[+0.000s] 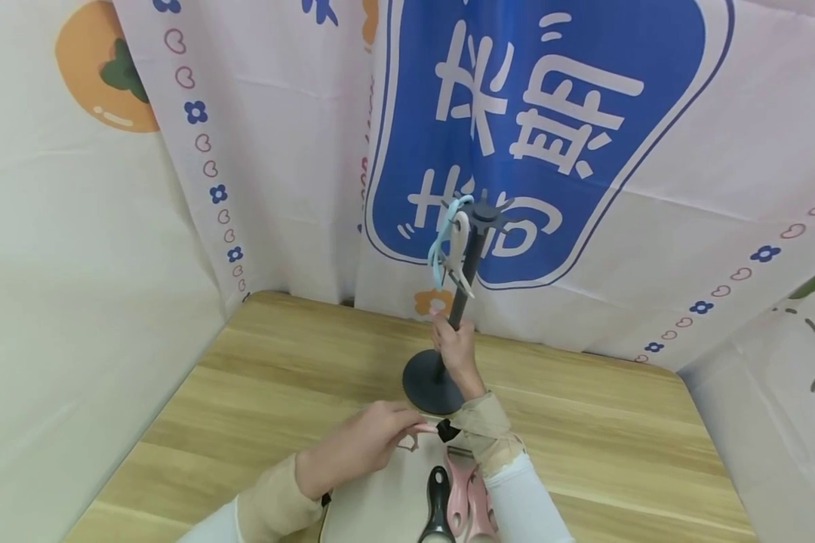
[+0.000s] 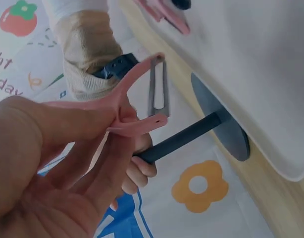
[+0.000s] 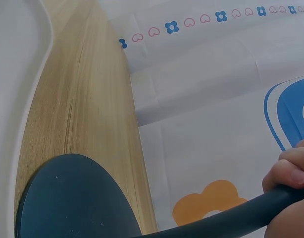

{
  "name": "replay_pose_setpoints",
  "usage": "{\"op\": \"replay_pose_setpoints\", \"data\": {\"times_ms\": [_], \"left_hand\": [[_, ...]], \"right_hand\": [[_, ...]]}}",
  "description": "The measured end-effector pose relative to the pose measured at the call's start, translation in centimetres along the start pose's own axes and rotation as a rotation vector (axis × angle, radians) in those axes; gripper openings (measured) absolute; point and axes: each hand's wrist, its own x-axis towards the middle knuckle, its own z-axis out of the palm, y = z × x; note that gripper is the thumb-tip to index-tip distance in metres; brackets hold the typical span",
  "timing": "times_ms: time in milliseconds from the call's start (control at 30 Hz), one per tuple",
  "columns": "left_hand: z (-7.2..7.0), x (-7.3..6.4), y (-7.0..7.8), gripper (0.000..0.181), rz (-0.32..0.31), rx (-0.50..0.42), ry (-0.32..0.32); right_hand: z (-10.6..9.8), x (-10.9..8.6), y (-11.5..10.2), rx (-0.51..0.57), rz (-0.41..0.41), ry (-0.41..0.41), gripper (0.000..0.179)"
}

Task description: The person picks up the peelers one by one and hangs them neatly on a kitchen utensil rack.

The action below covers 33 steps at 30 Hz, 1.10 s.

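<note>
The left hand (image 1: 367,441) pinched the pink peeler (image 2: 116,100) in its fingers above the tray (image 1: 373,501), forked blade end pointing out from the palm. Farther right, beyond the peeler, the right hand (image 1: 458,353) clasped the dark stand (image 1: 473,258) below its hanging utensils (image 1: 456,255).

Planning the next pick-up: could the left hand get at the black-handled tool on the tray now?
Probably yes: nothing visibly blocks the black-handled tool, which lies nearby, though the left hand must first release the pink peeler it pinches.
</note>
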Motion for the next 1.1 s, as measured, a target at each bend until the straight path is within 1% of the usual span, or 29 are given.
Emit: {"op": "replay_pose_setpoints", "data": {"times_ms": [100, 233, 300, 400, 600, 700, 767, 833, 967, 1100], "left_hand": [[-0.7, 0.6, -0.3, 0.015, -0.026, -0.07, 0.064], [-1.1, 1.1, -0.5, 0.013, -0.057, -0.163, 0.165], [-1.5, 1.2, -0.7, 0.014, -0.072, -0.185, 0.222], [-2.1, 1.6, -1.0, 0.017, -0.079, -0.217, 0.286], [-4.7, 2.7, -1.1, 0.031, -0.099, -0.319, 0.409], [-6.2, 3.4, -1.3, 0.03, -0.106, -0.363, 0.469], [-7.2, 3.9, -1.5, 0.027, -0.114, -0.377, 0.505], [-8.0, 4.2, -1.7, 0.024, -0.15, -0.375, 0.524], [-9.2, 4.5, -2.7, 0.023, -0.228, -0.373, 0.542], [-10.4, 5.0, -3.8, 0.025, -0.275, -0.378, 0.564]], "right_hand": [[0.1, 0.2, -0.1, -0.005, -0.011, 0.001, 0.061], [0.1, 0.1, -0.2, -0.01, -0.02, -0.004, 0.059], [0.1, 0.1, -0.3, -0.011, -0.019, -0.006, 0.059], [0.0, 0.1, -0.3, -0.016, -0.014, 0.0, 0.058], [0.1, 0.1, -0.2, -0.02, 0.008, 0.013, 0.06], [0.0, 0.0, -0.2, -0.016, 0.022, 0.019, 0.059], [-0.1, 0.0, -0.3, -0.019, 0.031, 0.02, 0.058], [-0.2, -0.2, -0.3, -0.023, 0.044, 0.02, 0.058], [-0.4, -0.4, -0.1, -0.02, 0.064, 0.006, 0.059], [-0.4, 0.1, -0.2, -0.016, 0.041, -0.023, 0.059]]}}
